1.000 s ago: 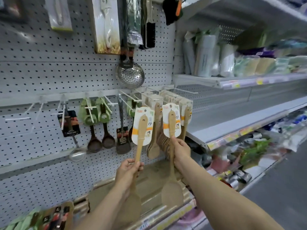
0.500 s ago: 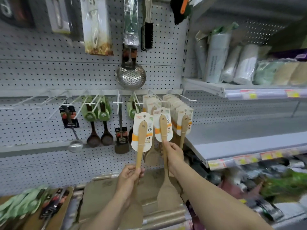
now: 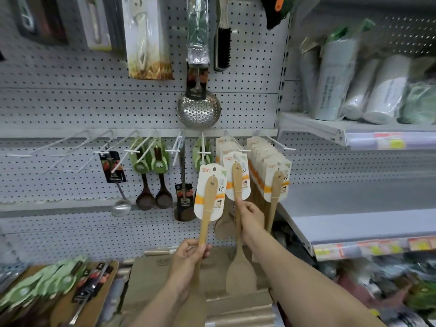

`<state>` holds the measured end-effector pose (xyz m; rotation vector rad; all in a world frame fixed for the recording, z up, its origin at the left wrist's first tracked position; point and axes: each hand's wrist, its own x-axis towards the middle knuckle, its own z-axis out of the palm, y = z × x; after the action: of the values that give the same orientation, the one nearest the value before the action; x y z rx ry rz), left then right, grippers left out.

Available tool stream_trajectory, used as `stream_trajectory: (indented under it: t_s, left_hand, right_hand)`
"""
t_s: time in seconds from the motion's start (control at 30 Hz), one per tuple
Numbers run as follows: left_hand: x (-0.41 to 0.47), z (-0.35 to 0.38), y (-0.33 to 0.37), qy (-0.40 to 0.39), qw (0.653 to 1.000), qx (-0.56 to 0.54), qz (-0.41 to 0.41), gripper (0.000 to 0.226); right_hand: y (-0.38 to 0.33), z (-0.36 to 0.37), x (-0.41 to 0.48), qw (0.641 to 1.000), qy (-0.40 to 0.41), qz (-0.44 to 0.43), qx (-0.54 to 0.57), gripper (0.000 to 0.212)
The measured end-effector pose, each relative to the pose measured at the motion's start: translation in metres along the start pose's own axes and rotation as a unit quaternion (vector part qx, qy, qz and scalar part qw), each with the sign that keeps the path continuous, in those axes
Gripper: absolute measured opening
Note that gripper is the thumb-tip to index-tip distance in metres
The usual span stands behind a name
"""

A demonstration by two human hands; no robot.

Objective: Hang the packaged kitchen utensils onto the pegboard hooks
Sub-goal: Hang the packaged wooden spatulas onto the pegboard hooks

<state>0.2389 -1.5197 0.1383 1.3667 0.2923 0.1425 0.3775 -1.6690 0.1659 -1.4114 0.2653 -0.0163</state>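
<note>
Where the aisle wall meets the side bay, the stock stands as follows.

Pegboard (image 3: pixel 94 109): grey, perforated, fills the wall; a row of white wire hooks juts from its middle rail, several at the left bare.

Shelf (image 3: pixel 354 223): grey, to the right of the pegboard, with price tags along its front edge.

Box (image 3: pixel 151 279): brown cardboard, low in front of the pegboard, beneath both forearms.

Stack (image 3: pixel 266 166): carded wooden spatulas hanging together on a hook at the right end of the row.

Skimmer (image 3: pixel 198 109): steel, perforated bowl, hanging above the rail.

Left spatula (image 3: pixel 210 197): wooden, on a white and orange card, held upright before the pegboard with the card uppermost, on no hook, just left of the right spatula.

Right spatula (image 3: pixel 237 180): same kind, upright, blade hanging down over the box; its card top sits at the tip of a hook (image 3: pixel 244 151), left of the stack. Whether the card is threaded on cannot be told.

Left hand (image 3: pixel 188 258): fingers curled round the left spatula's handle, below the card.

Right hand (image 3: pixel 251 218): thumb and fingers pinch the right spatula's handle just under its card.
</note>
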Motion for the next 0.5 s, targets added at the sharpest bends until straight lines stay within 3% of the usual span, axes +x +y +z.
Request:
stream_trajectory:
  t_s: [0.5]
  left_hand:
    - [0.035, 0.008, 0.006, -0.004, 1.000, -0.016, 0.014, 0.011]
  right_hand:
    - [-0.026, 0.044, 0.070, 0.998, -0.020, 0.055, 0.018, 0.024]
